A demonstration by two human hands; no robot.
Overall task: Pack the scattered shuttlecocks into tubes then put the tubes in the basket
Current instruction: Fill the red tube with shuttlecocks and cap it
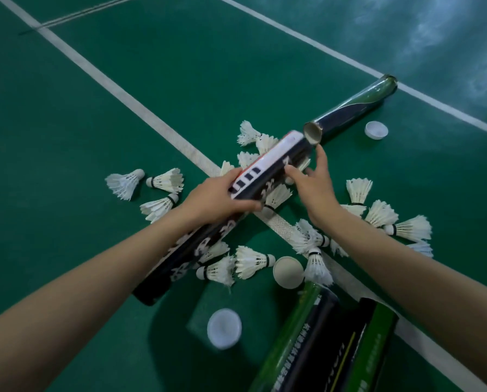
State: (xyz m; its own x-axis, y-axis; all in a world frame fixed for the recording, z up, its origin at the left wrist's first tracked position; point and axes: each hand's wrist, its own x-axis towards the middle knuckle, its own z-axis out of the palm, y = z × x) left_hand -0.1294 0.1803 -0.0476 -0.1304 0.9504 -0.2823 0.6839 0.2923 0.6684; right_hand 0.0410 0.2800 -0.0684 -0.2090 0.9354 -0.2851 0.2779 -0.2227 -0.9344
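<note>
Nearest, between the 2 forearms, a white cap (224, 328) is lying on the green floor (180, 80). Under the right forearm, 2 green and black tubes (307, 335) are lying side by side, and the left one is turning its open mouth toward the hands.

The left hand (222, 198) is gripping the dark tube (265, 168) around its middle, with the fingers curled over it. The long axis of this tube is running diagonally: the near end is lying under the left forearm, and the far end, which is blurred, is pointing away to the right, past the right hand (317, 182). The thumb of the right hand is touching the side of the tube and the index finger is stretching toward its far end. I cannot tell if this hand is pinching something.

White shuttlecocks (253, 260) are lying scattered under both hands, to the left of the left hand and to the right of the right hand.

Beyond the right fingertips, a far tube (352, 108) is lying on the floor with its open mouth just beside the held tube's end, pointing away to the right. A second cap (376, 130) is lying near it.
</note>
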